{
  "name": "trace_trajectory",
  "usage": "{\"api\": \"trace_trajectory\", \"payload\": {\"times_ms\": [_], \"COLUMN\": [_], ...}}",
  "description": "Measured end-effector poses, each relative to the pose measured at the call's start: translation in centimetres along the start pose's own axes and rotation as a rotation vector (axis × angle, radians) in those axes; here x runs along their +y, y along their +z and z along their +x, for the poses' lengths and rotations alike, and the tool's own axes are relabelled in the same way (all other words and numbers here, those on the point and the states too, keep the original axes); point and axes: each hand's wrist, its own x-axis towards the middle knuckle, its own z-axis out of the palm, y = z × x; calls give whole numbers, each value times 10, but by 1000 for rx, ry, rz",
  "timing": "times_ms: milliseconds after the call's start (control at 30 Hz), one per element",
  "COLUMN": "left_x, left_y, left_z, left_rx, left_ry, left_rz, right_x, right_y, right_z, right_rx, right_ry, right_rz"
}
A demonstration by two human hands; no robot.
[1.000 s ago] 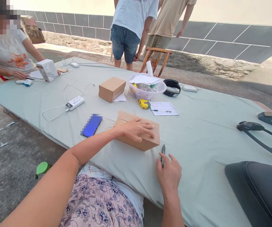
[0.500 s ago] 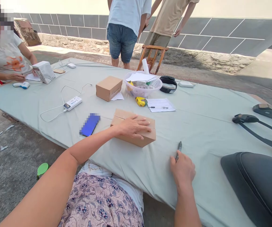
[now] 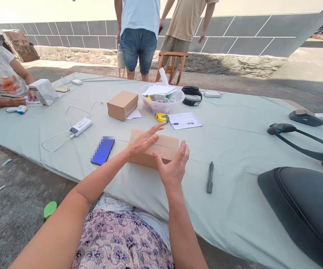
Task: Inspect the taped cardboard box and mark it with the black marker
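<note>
Your left hand (image 3: pixel 143 141) is open, raised on its edge with the palm turned inward and up, and the fingers (image 3: pixel 153 131) stretch out together toward the upper right. Your right hand (image 3: pixel 174 167) is open too, held more upright, fingers slightly spread and pointing up. The two palms seem to face each other, well short of touching, though this angle makes that hard to be sure of. Your left forearm (image 3: pixel 94 186) slants in from the lower left, your right forearm (image 3: pixel 180 228) rises from below.

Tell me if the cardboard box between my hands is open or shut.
Shut: the cardboard box lies flat, its top closed along a straight seam.
</note>
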Motion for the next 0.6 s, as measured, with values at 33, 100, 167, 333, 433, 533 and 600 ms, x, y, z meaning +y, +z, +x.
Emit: {"api": "trace_trajectory", "payload": {"times_ms": [33, 100, 167, 333, 433, 533, 600], "left_x": [-1, -3, -5, -11, -15, -21, -27], "left_y": [0, 2, 4, 12, 13, 12, 13], "left_z": [-1, -3, -3, -12, -27, -49, -64], "left_rx": [21, 63, 141, 567, 737, 744, 705], "left_ry": [26, 89, 141, 183, 139, -43, -202], "left_rz": [-2, 10, 37, 234, 544, 646, 489], "right_x": [-1, 1, 6, 30, 39, 41, 41], "right_y": [3, 5, 1, -9, -9, -4, 0], "right_z": [0, 0, 0, 0, -1, -1, -2], "right_rx": [17, 37, 35, -38, -71, -82, -68], "right_ry": [13, 47, 86, 237, 312, 328, 313], "right_rz": [-5, 13, 64, 234, 282, 306, 323]}}
